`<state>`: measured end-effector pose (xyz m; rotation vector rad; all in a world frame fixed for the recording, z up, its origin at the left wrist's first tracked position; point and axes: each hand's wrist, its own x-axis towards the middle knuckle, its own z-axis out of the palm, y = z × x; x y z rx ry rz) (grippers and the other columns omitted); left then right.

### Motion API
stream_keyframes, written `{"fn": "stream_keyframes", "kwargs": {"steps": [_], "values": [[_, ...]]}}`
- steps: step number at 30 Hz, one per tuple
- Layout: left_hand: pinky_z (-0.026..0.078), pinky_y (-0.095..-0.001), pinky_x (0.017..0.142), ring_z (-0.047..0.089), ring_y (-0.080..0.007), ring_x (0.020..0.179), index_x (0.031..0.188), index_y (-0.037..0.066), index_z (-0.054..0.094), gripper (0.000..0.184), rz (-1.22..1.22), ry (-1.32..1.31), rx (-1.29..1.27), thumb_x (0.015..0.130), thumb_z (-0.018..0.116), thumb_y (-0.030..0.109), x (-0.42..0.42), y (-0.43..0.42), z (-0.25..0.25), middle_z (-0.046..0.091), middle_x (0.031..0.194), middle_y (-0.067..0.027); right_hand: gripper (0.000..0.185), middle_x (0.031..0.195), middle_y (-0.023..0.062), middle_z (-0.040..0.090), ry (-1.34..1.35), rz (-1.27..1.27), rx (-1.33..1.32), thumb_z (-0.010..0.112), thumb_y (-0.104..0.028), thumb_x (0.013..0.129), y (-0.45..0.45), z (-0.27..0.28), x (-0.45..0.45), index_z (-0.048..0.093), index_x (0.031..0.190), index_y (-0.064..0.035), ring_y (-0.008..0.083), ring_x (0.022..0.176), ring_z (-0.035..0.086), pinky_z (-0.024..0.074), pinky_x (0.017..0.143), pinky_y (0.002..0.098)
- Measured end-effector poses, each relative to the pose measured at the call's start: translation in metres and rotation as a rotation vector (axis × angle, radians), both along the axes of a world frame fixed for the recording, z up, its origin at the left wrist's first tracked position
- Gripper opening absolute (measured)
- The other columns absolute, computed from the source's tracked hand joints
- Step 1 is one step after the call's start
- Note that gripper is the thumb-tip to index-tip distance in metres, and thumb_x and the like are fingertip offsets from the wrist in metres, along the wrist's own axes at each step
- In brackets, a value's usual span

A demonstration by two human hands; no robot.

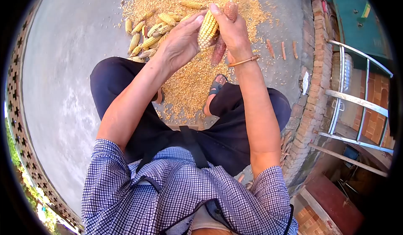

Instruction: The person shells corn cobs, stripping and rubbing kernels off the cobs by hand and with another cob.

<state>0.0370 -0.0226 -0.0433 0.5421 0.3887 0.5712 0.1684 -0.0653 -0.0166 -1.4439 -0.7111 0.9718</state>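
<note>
A yellow corn cob [208, 31] with its kernels on is between my two hands, above the kernel pile. My left hand [182, 42] is wrapped round its left side, fingers partly hidden behind it. My right hand [235, 32] is closed round a bare reddish cob [219, 51], whose upper end sticks out above the fingers; its thumb lies by the top of the yellow cob. Loose yellow kernels [184, 86] spread over the ground below. Left of my hands lies a heap of unshelled cobs [151, 41].
Several bare cobs [283, 50] lie on the concrete [58, 67] at the right. A brick edge [312, 105] runs along that side, with a metal ladder-like frame [361, 100] and a green cabinet [357, 25] beyond. My sandalled feet [216, 86] are among the kernels.
</note>
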Motion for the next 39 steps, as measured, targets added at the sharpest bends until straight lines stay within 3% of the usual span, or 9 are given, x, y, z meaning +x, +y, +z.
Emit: {"fn": "stream_keyframes", "kwargs": {"steps": [7, 10, 13, 16, 19, 22, 27, 35, 39], "values": [[0.046, -0.0397, 0.099, 0.053, -0.0174, 0.118, 0.143, 0.001, 0.039, 0.048, 0.031, 0.12, 0.16, 0.104, 0.045, 0.027, -0.001, -0.008, 0.007, 0.052, 0.134, -0.0108, 0.026, 0.079, 0.0035, 0.063, -0.006, 0.039, 0.09, 0.07, -0.026, 0.089, -0.004, 0.0, 0.008, 0.061, 0.089, -0.0008, 0.0105, 0.068, 0.056, 0.0469, 0.06, 0.0305], [0.051, -0.0357, 0.083, 0.06, -0.0165, 0.095, 0.126, 0.002, 0.052, 0.036, 0.032, 0.219, 0.15, 0.104, 0.045, 0.03, -0.001, -0.02, 0.025, 0.059, 0.11, -0.0069, 0.026, 0.077, 0.0022, 0.062, -0.257, -0.048, 0.141, 0.069, -0.026, 0.089, -0.003, -0.004, 0.012, 0.06, 0.085, -0.0017, 0.0099, 0.067, 0.053, 0.0459, 0.061, 0.0318], [0.05, -0.0335, 0.076, 0.058, -0.0159, 0.086, 0.119, 0.003, 0.054, 0.033, -0.105, 0.202, 0.243, 0.104, 0.046, 0.032, -0.005, -0.015, 0.017, 0.057, 0.1, -0.0067, 0.03, 0.076, 0.0018, 0.061, -0.354, -0.04, 0.105, 0.07, -0.03, 0.088, -0.004, -0.001, 0.015, 0.061, 0.081, -0.0023, 0.0102, 0.065, 0.052, 0.0454, 0.06, 0.032], [0.047, -0.0289, 0.068, 0.053, -0.0129, 0.075, 0.117, 0.003, 0.053, 0.034, -0.169, 0.038, 0.108, 0.104, 0.044, 0.034, -0.012, -0.012, 0.015, 0.053, 0.09, -0.0053, 0.034, 0.075, 0.0024, 0.061, -0.082, -0.051, 0.063, 0.071, -0.035, 0.088, -0.009, 0.013, 0.01, 0.062, 0.081, -0.0022, 0.0102, 0.064, 0.051, 0.0442, 0.059, 0.031], [0.043, -0.0241, 0.061, 0.046, -0.0102, 0.069, 0.118, 0.003, 0.053, 0.038, -0.178, 0.021, -0.037, 0.105, 0.04, 0.037, -0.014, -0.01, 0.018, 0.05, 0.086, -0.0042, 0.037, 0.076, 0.003, 0.062, -0.013, -0.061, 0.034, 0.07, -0.038, 0.089, -0.012, 0.017, 0.013, 0.065, 0.087, -0.0012, 0.0092, 0.067, 0.052, 0.0437, 0.059, 0.0301], [0.041, -0.0222, 0.058, 0.043, -0.0091, 0.067, 0.118, 0.003, 0.052, 0.04, -0.178, 0.047, -0.073, 0.106, 0.036, 0.038, -0.014, -0.01, 0.022, 0.049, 0.085, -0.0034, 0.038, 0.077, 0.0026, 0.062, 0.033, -0.038, 0.046, 0.07, -0.039, 0.089, -0.015, 0.021, 0.012, 0.067, 0.093, -0.0012, 0.0073, 0.071, 0.054, 0.0441, 0.063, 0.0283], [0.041, -0.0221, 0.054, 0.045, -0.0085, 0.063, 0.118, 0.003, 0.051, 0.04, -0.135, 0.146, -0.041, 0.105, 0.038, 0.039, -0.012, -0.014, 0.028, 0.05, 0.085, -0.004, 0.028, 0.094, 0.0035, 0.066, 0.15, 0.045, 0.04, 0.065, -0.033, 0.094, -0.017, 0.019, 0.018, 0.066, 0.101, -0.0064, 0.0114, 0.086, 0.06, 0.0467, 0.076, 0.0285], [0.037, -0.0208, 0.049, 0.044, -0.0053, 0.06, 0.115, 0.003, 0.051, 0.038, 0.044, 0.555, 0.523, 0.102, 0.05, 0.038, -0.003, -0.025, 0.018, 0.048, 0.082, -0.0012, 0.036, 0.099, 0.0121, 0.067, 0.328, 0.051, 0.114, 0.061, -0.032, 0.096, -0.019, 0.026, 0.009, 0.058, 0.113, -0.0002, 0.0176, 0.09, 0.064, 0.0508, 0.081, 0.0331], [0.045, -0.0319, 0.063, 0.052, -0.0157, 0.071, 0.11, -0.005, 0.053, 0.042, 0.067, 0.67, 0.791, 0.101, 0.052, 0.036, -0.001, -0.028, 0.01, 0.052, 0.079, -0.0098, 0.036, 0.095, 0.0136, 0.067, 0.361, -0.057, 0.098, 0.061, -0.03, 0.097, -0.019, 0.023, -0.003, 0.058, 0.112, 0.0015, 0.0191, 0.087, 0.065, 0.0519, 0.078, 0.0337]]}}
